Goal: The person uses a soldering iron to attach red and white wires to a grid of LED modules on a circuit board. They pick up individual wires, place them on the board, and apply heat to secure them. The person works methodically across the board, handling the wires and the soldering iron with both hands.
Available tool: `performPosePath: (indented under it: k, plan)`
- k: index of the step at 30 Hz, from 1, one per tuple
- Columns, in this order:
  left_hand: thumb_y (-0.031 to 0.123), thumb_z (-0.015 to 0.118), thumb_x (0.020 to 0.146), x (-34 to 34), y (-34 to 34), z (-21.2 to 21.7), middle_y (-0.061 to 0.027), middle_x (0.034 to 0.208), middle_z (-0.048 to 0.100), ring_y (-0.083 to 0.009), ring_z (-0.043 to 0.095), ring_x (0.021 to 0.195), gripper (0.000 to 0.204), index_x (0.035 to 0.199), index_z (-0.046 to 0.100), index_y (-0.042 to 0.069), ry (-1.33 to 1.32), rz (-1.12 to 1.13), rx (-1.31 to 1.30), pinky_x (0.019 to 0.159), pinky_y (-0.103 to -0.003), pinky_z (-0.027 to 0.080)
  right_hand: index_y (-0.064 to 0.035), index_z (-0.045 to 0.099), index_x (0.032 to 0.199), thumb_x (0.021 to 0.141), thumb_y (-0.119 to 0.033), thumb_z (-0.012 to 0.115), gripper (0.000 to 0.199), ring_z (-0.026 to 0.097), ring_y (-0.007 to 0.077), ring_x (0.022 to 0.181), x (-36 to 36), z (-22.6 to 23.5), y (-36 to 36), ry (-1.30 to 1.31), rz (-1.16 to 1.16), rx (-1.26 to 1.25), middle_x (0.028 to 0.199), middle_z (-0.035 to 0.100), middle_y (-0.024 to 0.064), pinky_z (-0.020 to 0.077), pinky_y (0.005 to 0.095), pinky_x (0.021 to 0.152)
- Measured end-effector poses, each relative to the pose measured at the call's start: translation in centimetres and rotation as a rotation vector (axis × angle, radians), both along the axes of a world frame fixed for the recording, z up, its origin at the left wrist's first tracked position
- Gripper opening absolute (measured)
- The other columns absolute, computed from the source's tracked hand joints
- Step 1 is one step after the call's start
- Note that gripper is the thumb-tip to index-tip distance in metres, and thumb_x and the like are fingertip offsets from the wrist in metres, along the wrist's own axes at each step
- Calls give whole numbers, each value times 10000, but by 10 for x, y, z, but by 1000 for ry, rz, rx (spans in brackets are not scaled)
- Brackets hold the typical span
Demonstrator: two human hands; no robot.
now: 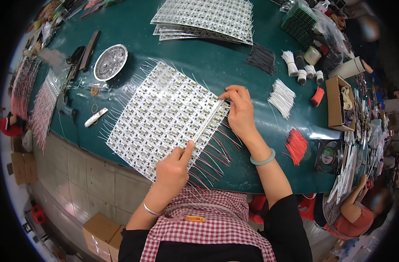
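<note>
A large white panel of light strips [164, 115] with red and white wire leads lies tilted on the green table [217, 65]. My left hand [173, 168] pinches the panel's near corner, thumb on top. My right hand [239, 109] grips the panel's right edge at the far end of the same strip, fingers curled over it. A pale green bangle is on my right wrist, a thin silver one on my left.
A stack of similar panels [208, 19] lies at the back. A round metal dish [110, 62] sits at left. Bundles of white wires [281, 98], black wires [261, 58] and red wires [296, 145] lie at right, beside a cardboard box [337, 105]. Another person [352, 214] sits lower right.
</note>
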State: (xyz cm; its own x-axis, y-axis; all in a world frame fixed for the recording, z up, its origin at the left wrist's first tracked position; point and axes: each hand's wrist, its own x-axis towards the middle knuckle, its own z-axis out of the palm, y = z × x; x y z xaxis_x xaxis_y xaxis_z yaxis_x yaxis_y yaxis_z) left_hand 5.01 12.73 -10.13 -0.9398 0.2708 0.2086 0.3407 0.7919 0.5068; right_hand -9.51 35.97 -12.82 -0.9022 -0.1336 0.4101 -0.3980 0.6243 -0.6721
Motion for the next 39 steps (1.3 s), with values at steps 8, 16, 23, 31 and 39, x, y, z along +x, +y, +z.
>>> performPosePath:
  k: [8,16,23,31,39]
  plan:
    - [-46,670,767,-5,12,30,-71,846,554,-248,613,614,658,1417,636,44,-123,-47,-219,513,-370,479,3,810,980,840,153,544,336,614,318,1083,1,1,6,-79,-46,-91,1153,709,145,524,384,908]
    - [30,672,794,-2,11,17,-87,875,575,-216,641,653,645,1429,583,-41,-58,-26,-249,512,-332,519,-2,815,1011,805,134,585,338,616,315,1092,5,0,7,-2,-7,23,1178,719,148,543,385,913]
    - [57,661,824,-4,18,24,-107,917,588,-212,657,693,669,1462,526,-93,-104,-119,-438,517,-335,538,25,764,1116,797,102,622,357,625,326,1121,18,13,-2,116,-6,390,1223,704,147,549,420,912]
    - [-66,534,978,11,-51,15,-164,964,697,-220,706,805,455,1404,657,37,-1,255,242,698,-354,541,9,650,1316,868,29,648,448,582,378,1303,68,35,-22,159,100,202,1380,652,148,500,468,1064]
    - [-27,527,1047,-24,-113,20,-165,1016,721,-215,654,815,381,1405,652,14,158,474,144,772,-328,534,-85,351,1640,950,-376,705,829,293,276,1587,128,39,-28,-228,414,554,1719,320,92,263,523,1275]
